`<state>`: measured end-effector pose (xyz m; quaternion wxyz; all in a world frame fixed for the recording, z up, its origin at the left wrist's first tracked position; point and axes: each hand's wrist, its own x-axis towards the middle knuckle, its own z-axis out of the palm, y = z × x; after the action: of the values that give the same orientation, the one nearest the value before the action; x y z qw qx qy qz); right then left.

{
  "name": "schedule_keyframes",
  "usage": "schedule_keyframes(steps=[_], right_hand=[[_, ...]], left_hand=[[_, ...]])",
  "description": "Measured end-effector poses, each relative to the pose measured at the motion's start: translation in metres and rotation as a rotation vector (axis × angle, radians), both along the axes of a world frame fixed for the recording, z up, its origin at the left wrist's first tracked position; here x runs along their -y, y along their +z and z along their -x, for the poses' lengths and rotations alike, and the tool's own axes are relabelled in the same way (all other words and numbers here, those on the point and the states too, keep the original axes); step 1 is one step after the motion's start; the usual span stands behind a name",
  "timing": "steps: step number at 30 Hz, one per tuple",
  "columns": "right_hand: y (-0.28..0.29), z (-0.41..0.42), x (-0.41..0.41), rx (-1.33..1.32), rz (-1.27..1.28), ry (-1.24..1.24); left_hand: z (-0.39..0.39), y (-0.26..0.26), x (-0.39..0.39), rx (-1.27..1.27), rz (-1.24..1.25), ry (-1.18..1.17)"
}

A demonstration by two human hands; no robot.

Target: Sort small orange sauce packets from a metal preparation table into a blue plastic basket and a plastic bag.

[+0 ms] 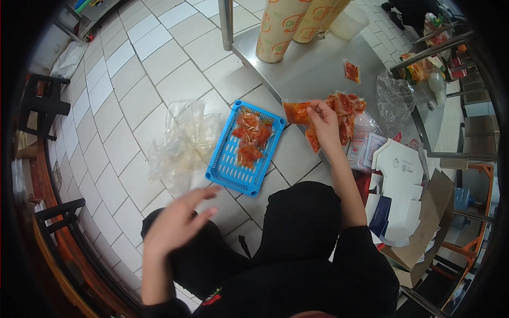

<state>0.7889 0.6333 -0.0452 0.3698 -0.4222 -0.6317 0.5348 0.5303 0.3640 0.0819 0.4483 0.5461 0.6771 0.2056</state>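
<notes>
My right hand (325, 121) pinches a small clear sachet of red-orange sauce (296, 113) at its right end, over the edge of the metal table. Under and beyond that hand lies a pile of similar sachets (345, 104). My left hand (181, 218), slightly blurred, hovers above my left knee with thumb and fingers apart and nothing in it. Just ahead of it is a blue slotted plastic basket (230, 171) holding several sauce sachets (252, 129). A crumpled clear plastic bag (185, 139) lies left of the basket.
On the steel table (310, 71) stand large printed film rolls (278, 35), a translucent tub (350, 22), a lone sachet (352, 71) and crumpled clear film (393, 99). White carton pieces (399, 171) and an open cardboard box (433, 214) sit at right. Black stools (45, 105) are far left.
</notes>
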Motion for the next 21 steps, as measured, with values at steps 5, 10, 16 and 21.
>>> schedule_keyframes(steps=[5, 10, 16, 21], right_hand=[[0.0, -0.035, -0.001, 0.065, -0.036, -0.058], [-0.007, -0.015, 0.016, 0.008, -0.023, 0.018], [-0.013, -0.037, 0.017, 0.104, -0.012, 0.026], [-0.015, -0.018, 0.027, -0.084, 0.2, 0.07]], left_hand=[[0.115, -0.076, -0.027, -0.371, -0.18, 0.355], [0.226, -0.251, 0.027, -0.698, 0.033, 0.511], [0.155, -0.229, -0.017, -0.547, 0.377, 0.417], [0.168, -0.226, 0.003, -0.94, -0.07, 0.332]])
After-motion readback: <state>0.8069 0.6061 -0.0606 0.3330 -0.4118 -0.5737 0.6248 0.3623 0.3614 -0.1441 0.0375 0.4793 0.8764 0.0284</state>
